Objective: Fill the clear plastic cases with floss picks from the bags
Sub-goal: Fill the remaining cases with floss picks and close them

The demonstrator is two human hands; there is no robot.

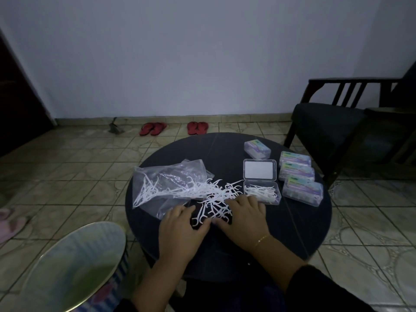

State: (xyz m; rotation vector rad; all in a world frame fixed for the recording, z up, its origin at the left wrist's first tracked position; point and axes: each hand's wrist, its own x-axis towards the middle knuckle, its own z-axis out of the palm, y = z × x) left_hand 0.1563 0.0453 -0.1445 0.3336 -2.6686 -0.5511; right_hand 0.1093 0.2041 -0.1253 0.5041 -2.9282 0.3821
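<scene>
— So what is looking risky as the person is working at the round dark table (299, 224)?

— Mostly the loose white plastic floss picks (216, 199). They are lying tangled in a heap spilling from the crumpled clear plastic bag (166, 179), and both hands are raking at the near part of it. The left hand (182, 224) is lying flat with relaxed fingers on the picks, holding nothing that I can see; the right hand (245, 212) is spreading over them just beside the open clear plastic case (262, 191). Hooked picks are likely to be dragging neighbours along, so a lift could be scattering some.

— And the room around?

— The open case, partly filled, is sitting touching the heap's right end, its lid (259, 170) lying back. Four shut labelled cases (299, 174) are crowding its far and right sides, so a sweeping wrist could be knocking them. Bare tabletop is lying near the person, and the near rim is close enough for picks to be sliding off
</scene>
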